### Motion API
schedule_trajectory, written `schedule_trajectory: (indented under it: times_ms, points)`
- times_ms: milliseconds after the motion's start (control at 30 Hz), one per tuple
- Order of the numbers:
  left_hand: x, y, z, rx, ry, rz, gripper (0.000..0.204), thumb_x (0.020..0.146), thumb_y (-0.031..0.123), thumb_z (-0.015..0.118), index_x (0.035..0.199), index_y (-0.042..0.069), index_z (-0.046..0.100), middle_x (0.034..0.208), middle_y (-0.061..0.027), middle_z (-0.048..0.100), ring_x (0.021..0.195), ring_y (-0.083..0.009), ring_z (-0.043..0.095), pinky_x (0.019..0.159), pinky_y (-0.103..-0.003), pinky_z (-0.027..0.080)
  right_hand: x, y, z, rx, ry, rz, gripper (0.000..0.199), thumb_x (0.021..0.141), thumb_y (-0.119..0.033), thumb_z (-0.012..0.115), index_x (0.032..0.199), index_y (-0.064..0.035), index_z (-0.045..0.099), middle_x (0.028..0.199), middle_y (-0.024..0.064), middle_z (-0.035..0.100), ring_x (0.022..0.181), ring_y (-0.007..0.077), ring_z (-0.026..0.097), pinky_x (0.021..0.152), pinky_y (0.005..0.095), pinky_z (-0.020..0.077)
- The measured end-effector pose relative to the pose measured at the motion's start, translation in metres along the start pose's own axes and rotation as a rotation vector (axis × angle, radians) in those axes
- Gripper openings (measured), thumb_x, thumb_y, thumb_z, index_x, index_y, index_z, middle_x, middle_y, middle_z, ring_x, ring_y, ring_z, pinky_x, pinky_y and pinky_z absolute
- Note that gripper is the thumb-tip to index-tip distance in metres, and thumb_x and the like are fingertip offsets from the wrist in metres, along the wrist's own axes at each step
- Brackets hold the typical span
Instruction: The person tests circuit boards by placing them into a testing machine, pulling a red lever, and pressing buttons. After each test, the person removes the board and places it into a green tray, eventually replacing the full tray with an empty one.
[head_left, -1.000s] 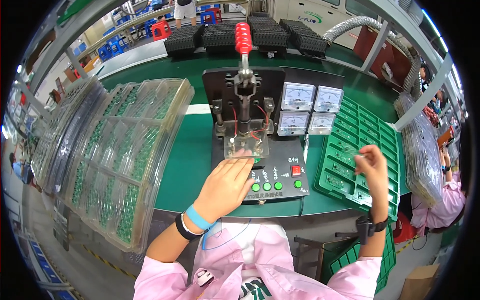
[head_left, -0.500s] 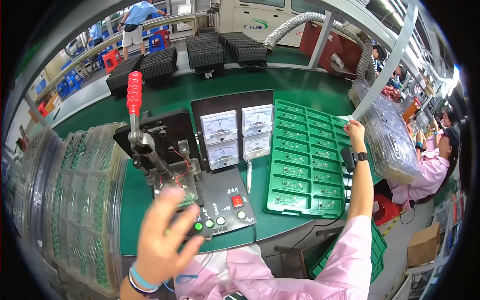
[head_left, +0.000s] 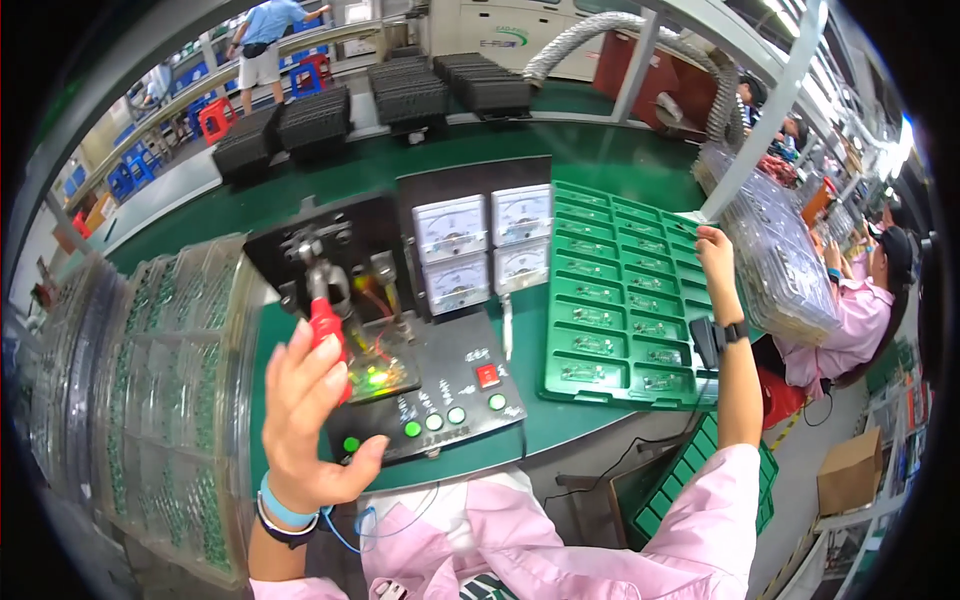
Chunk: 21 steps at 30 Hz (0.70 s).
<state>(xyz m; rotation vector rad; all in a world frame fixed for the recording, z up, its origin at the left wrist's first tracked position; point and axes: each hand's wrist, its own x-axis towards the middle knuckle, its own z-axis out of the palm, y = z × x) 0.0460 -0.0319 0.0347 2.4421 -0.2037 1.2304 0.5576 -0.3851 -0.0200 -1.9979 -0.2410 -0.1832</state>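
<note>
My left hand (head_left: 305, 425) lies against the red handle (head_left: 324, 330) of a toggle clamp on a black test fixture (head_left: 450, 395). Its fingers are stretched out and the thumb stands apart. The handle is tipped down toward me. Under the clamp a small circuit board (head_left: 378, 378) shows a lit yellow-green light. Over at the far right corner of a green compartment tray (head_left: 625, 385), my right hand (head_left: 716, 258) has its fingers closed; what they hold, if anything, I cannot make out. Small circuit boards (head_left: 590, 344) lie in the tray's compartments.
Analog meters (head_left: 452, 228) stand behind the fixture. Clear plastic trays of boards (head_left: 170, 400) are stacked at left, more clear trays (head_left: 765, 250) at right. Black racks (head_left: 410, 95) line the back. A co-worker in pink (head_left: 845, 330) sits at right; a metal post (head_left: 770, 110) rises nearby.
The red handle has swung from upright down toward me, and my left hand has moved onto it from in front of the fixture. A light now shows on the board. My right hand stays near the tray corner.
</note>
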Motion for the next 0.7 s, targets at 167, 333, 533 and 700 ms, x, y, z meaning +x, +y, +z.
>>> schedule_trajectory:
  times_ms: [167,333,533,700]
  points:
    - [-0.038,-0.002,-0.008,0.05,-0.176,-0.249,0.055,0.078,0.017,0.074,0.13,0.006,0.057,0.136,-0.0168,0.051,0.132,-0.0389,0.044,0.109,-0.053,0.031,-0.192,-0.111,0.062,-0.287,-0.274,-0.763,0.034,0.08,0.002,0.06,0.113,-0.0023,0.06,0.127,0.0185,0.058,0.117,0.0298,0.057,0.097,0.0374,0.0453]
    - [-0.065,-0.022,-0.021,0.142,-0.319,-0.33,0.053,0.08,0.017,0.073,0.131,0.009,0.057,0.137,-0.0144,0.049,0.123,-0.037,0.051,0.103,-0.044,0.039,-0.341,-0.139,0.115,-0.051,-0.31,-1.574,0.043,0.073,-0.014,0.073,0.114,-0.0108,0.064,0.139,0.0095,0.051,0.123,0.0351,0.05,0.108,0.0477,0.0351]
    - [-0.052,-0.027,-0.03,0.074,-0.419,-0.406,0.058,0.076,0.022,0.079,0.129,0.008,0.057,0.131,-0.0153,0.049,0.117,-0.0319,0.052,0.099,-0.041,0.041,-0.391,-0.132,0.153,-0.175,-0.474,-1.069,0.042,0.074,-0.016,0.073,0.116,-0.0117,0.066,0.132,0.0039,0.059,0.118,0.0203,0.055,0.103,0.0448,0.0363]
    - [-0.027,-0.022,-0.033,0.029,-0.587,-0.703,0.074,0.075,0.032,0.081,0.137,0.008,0.049,0.131,-0.0127,0.047,0.116,-0.0267,0.051,0.099,-0.036,0.041,-0.389,-0.118,0.16,-0.212,-0.414,-1.141,0.05,0.076,-0.02,0.073,0.123,-0.0118,0.061,0.133,0.0044,0.058,0.118,0.021,0.055,0.105,0.0459,0.0332]
